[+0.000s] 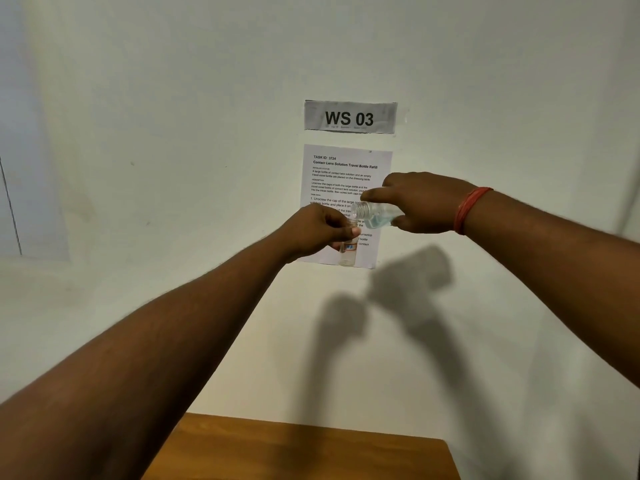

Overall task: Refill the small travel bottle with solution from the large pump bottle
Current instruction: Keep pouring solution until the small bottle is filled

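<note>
Both hands are raised in front of the wall. My right hand [420, 202] grips a clear large bottle [374, 212], uncapped and tipped on its side with its threaded mouth pointing left; pale blue liquid lies in its lower part. My left hand [317, 230] holds a small clear travel bottle [348, 252] upright, its body with a small label showing below my fingers. The large bottle's mouth is just above the small bottle's top, which my fingers partly hide. No pump or caps are in view.
A wooden tabletop [311, 452] shows at the bottom edge, far below the hands. On the white wall hang a "WS 03" sign [349, 117] and a printed task sheet [343, 174]. A red band circles my right wrist [469, 209].
</note>
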